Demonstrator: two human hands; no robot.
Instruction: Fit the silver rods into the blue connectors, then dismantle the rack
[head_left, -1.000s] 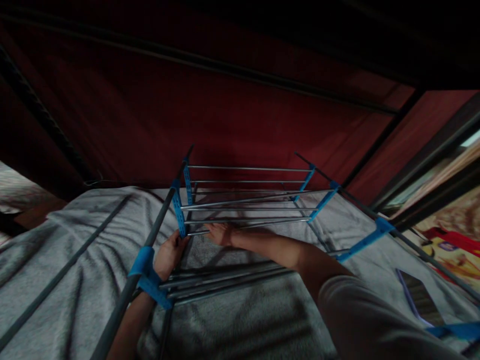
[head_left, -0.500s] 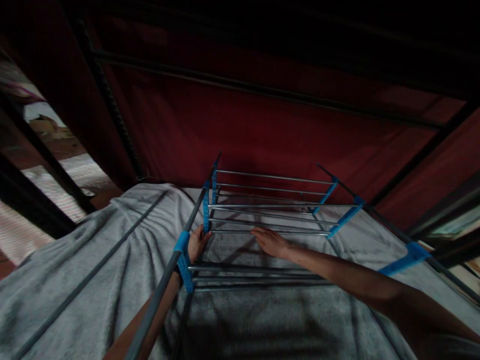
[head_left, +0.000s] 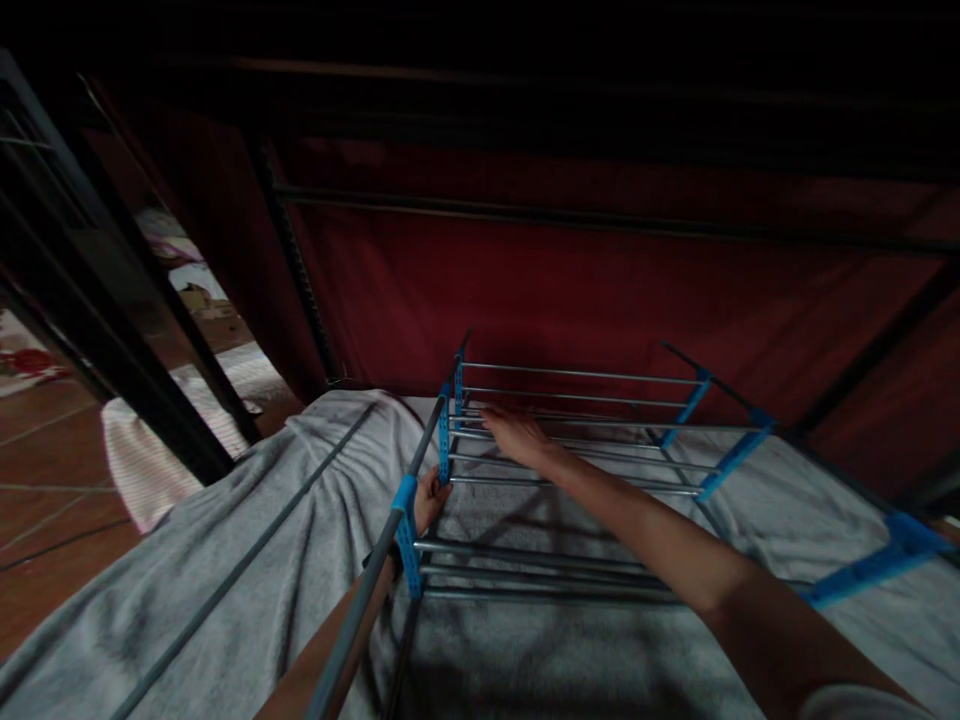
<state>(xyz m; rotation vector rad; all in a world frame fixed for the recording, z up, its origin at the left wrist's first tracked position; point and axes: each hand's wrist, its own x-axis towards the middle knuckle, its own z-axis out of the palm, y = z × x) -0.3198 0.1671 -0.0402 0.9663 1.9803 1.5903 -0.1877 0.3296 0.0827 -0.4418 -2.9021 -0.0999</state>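
In the head view, a rack (head_left: 645, 426) of grey bars and blue brackets lies in front of and between both hands, on a grey blanket (head_left: 525, 650). The lower end of a blue bracket (head_left: 444, 440) is touched by the curled fingers and thumb of the left hand (head_left: 429, 502); how firmly it is pinched cannot be told. The right hand (head_left: 517, 437) is reached over the bars just beyond, its fingers loosely extended; whether a bar is gripped cannot be told. A loose pole (head_left: 247, 565) lies left of the left hand. As a judgement, the bracket is best steadied from below by the left hand, with any bar kept square to it and pressed lengthwise by the right, since the frame could be twisted on soft cloth by a sideways push.
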